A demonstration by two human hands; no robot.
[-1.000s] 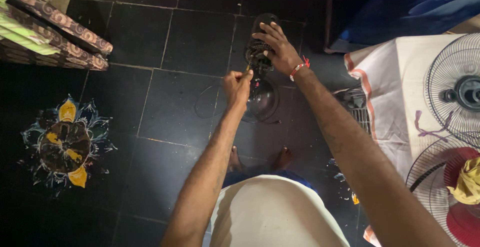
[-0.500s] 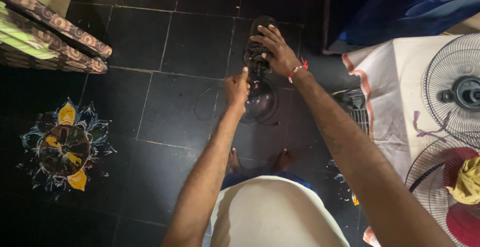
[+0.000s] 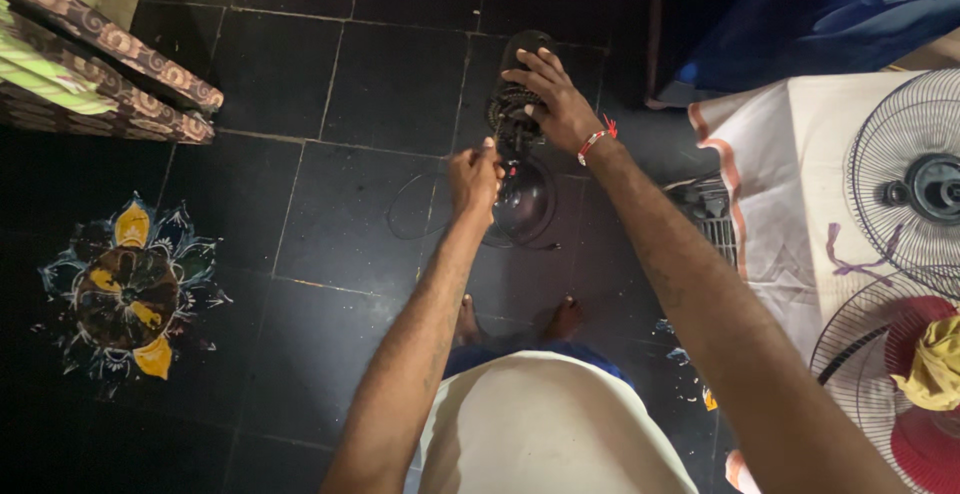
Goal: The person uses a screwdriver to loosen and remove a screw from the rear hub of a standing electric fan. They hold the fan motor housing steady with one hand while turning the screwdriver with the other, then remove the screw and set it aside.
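Head view: the right hand (image 3: 555, 104) lies spread over the top of a dark, round fan motor with copper-coloured windings (image 3: 512, 119), fingers wrapped around it, at twelve o'clock from the bare feet. The left hand (image 3: 474, 176) is pinched shut beside the motor's lower end; what it pinches is too small to tell. A wire fan guard (image 3: 915, 184) rests on white cloth (image 3: 780, 204) at three o'clock.
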